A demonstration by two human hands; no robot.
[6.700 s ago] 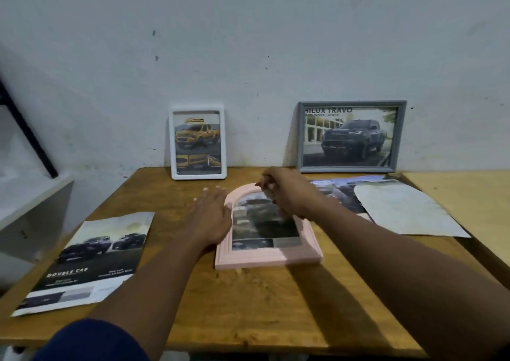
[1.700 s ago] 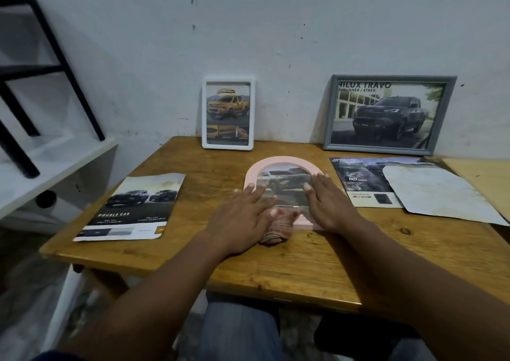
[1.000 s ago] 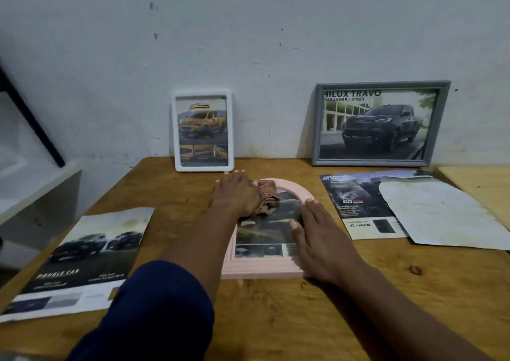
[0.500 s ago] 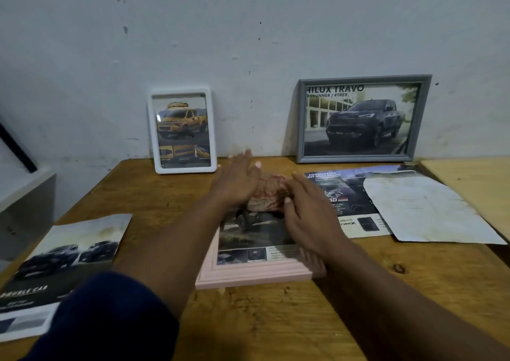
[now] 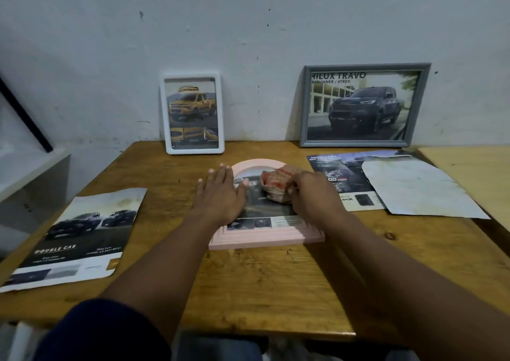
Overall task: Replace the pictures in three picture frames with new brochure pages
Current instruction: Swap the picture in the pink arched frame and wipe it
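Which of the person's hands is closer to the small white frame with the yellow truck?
Left. The left hand lies flat on the left edge of the pink frame, just in front of the white frame. The right hand grips a cloth farther right.

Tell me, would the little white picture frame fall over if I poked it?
Probably. The white frame stands on its short bottom edge and seems only to lean on the wall, so a sideways poke could tip it. It holds its flat shape upright, so it's likely stiff. Its rim looks thin, so it's probably light.
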